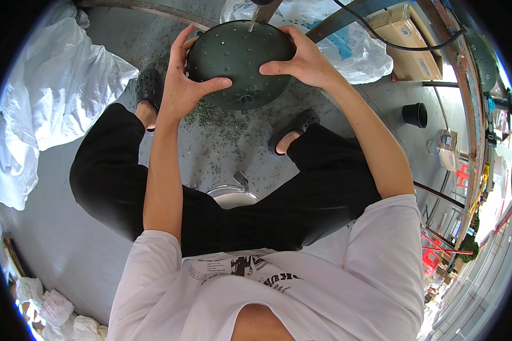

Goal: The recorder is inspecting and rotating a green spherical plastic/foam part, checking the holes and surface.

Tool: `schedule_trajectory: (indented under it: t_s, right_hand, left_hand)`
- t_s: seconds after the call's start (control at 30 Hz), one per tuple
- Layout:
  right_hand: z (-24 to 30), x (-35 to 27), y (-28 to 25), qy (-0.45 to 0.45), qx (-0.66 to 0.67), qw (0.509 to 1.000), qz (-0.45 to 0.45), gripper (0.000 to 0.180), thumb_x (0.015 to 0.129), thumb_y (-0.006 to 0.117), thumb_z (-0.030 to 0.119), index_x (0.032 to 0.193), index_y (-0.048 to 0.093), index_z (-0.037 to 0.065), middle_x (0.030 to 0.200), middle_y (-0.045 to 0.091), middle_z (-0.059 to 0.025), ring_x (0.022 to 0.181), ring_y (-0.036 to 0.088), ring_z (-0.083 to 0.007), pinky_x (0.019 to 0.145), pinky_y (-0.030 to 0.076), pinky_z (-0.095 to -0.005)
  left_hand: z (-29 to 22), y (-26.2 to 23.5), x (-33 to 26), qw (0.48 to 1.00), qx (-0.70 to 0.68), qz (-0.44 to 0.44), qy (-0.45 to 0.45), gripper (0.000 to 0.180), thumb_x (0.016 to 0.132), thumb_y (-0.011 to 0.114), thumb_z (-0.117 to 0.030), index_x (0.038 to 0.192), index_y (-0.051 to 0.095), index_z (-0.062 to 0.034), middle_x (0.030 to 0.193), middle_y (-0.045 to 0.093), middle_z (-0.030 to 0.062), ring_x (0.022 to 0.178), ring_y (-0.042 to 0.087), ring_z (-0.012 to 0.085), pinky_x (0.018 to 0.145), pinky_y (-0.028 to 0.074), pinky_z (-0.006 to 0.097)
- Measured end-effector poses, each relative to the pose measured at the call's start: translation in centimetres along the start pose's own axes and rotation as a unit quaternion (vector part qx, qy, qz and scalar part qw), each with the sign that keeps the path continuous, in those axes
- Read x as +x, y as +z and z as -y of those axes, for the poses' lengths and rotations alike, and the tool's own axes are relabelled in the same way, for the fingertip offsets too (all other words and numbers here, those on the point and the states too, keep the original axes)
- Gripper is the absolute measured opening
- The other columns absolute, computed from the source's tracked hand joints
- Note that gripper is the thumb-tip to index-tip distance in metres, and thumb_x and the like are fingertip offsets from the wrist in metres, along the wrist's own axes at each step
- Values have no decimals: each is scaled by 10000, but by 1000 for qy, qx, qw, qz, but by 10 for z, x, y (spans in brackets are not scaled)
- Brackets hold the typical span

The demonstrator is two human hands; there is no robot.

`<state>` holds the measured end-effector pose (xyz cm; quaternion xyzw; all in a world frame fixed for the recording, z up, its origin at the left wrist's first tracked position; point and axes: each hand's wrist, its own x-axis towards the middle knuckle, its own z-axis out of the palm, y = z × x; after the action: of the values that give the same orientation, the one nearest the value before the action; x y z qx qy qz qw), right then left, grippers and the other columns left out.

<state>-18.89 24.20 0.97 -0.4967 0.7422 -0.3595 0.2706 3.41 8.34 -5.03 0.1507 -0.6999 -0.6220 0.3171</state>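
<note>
- White shirt (375,267) was closest to the camera, at the bottom of the view, with dark print on the chest.
- Grey floor (68,227) spread out under everything.
- Black trousers (318,199) covered both bent legs, with the knees spread wide apart.
- Big white sheet (45,91) lay crumpled on the floor at the left.
- Dark round dome (239,57) sat up top in the middle, between the two feet. It had many little holes in it and a small knob near its lower edge.
- A thin metal bit came down from above and met the top of the dome.
- Left hand (182,85) gripped the dome's left side, fingers curled up over the rim and thumb lying across the front.
- Right hand (304,57) gripped the dome's right side, fingers over the top and thumb pointing in across the front.
- A clear plastic bag (364,51) lay just behind the right hand.
- A brown box (409,45) stood beside the bag, at the top right.
- Black shoes were on both feet, the left shoe (149,85) next to the left wrist and the right shoe (296,128) below the dome.
- Tiny green bits (222,128) were scattered on the floor under the dome.
- A shiny round rim (233,193) peeked out between the legs.
- A small black cup (415,115) stood alone on the floor at the right.
</note>
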Motion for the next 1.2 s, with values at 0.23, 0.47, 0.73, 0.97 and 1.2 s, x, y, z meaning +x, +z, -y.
schedule_trajectory:
  t_s: [0.23, 0.47, 0.73, 0.97, 1.2]
  right_hand:
    - [-8, 1, 3, -9, -6, 1000, -3, 1118, 602, 946, 562, 1345, 474, -128, 1214, 631, -238, 1155, 634, -317, 1007, 499, -372]
    - [-5, 2, 4, -13, 16, 1000, -4, 1114, 608, 941, 568, 1348, 476, -122, 1206, 633, -240, 1153, 637, -319, 1006, 501, -377]
    - [-4, 1, 3, -7, 2, 1000, -5, 1118, 605, 941, 572, 1343, 471, -125, 1203, 631, -235, 1149, 637, -311, 998, 503, -369]
    - [-5, 0, 4, -13, 1, 1000, -12, 1091, 620, 934, 572, 1330, 480, -120, 1193, 634, -232, 1131, 641, -306, 983, 507, -370]
    - [-7, 1, 4, -19, -5, 1000, -15, 1080, 624, 930, 574, 1328, 486, -114, 1189, 635, -231, 1127, 645, -312, 985, 509, -371]
  left_hand:
    - [-2, -2, 0, 1000, 3, 6, 0, 1222, 611, 973, -148, 1598, 253, -129, 1459, 458, 188, 1296, 525, 290, 1086, 447, 413]
    - [-6, -1, 0, 1000, -18, -2, -11, 1224, 598, 973, -131, 1594, 262, -132, 1456, 463, 187, 1294, 524, 291, 1094, 439, 410]
    - [-6, -2, 0, 1000, -11, -1, -9, 1217, 600, 972, -121, 1591, 266, -134, 1451, 463, 184, 1297, 517, 285, 1107, 428, 412]
    - [-5, -1, 1, 1000, -24, 4, -9, 1221, 606, 972, -122, 1593, 253, -126, 1455, 454, 180, 1302, 511, 283, 1106, 430, 408]
    - [-4, -2, 2, 1000, -16, 7, 1, 1224, 613, 973, -113, 1592, 239, -112, 1463, 446, 188, 1310, 507, 288, 1107, 435, 412]
